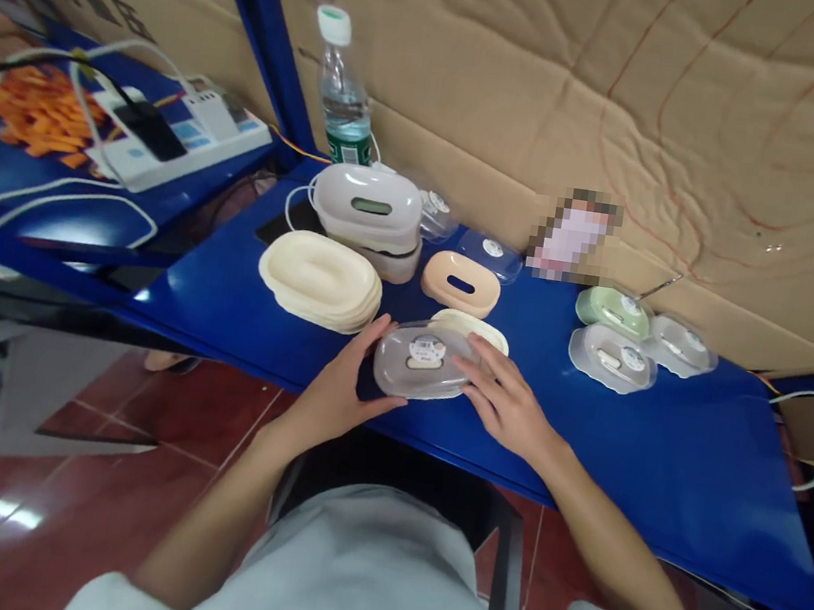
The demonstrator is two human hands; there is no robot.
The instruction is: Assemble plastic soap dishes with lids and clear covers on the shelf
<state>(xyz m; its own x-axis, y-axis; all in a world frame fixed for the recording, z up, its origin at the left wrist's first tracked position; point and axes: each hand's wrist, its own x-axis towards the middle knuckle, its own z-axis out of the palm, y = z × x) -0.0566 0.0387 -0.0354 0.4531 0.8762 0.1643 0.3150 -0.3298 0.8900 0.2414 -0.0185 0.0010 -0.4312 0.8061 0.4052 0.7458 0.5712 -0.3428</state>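
Near the table's front edge, my left hand [346, 387] and my right hand [511, 400] grip a grey oval box with a clear lid [409, 371] from either side. Its top bears a round printed label over a slot. Left fingers and thumb curve round the left end, while the right fingers press on the right end. Just behind it lies a cream oval tray [486, 330], partly hidden by the box and right hand. A peach slotted cover [462, 282] sits farther back. To the left are stacked cream oval trays [320, 278] and stacked grey slotted covers [372, 201].
Lidded boxes, one green [610, 310], stand on the right of the blue table [679, 465]. Behind the covers are a water bottle [344, 104] and a clear lid [491, 254]. A power strip [187, 148] and orange pieces [40, 112] lie on the left surface.
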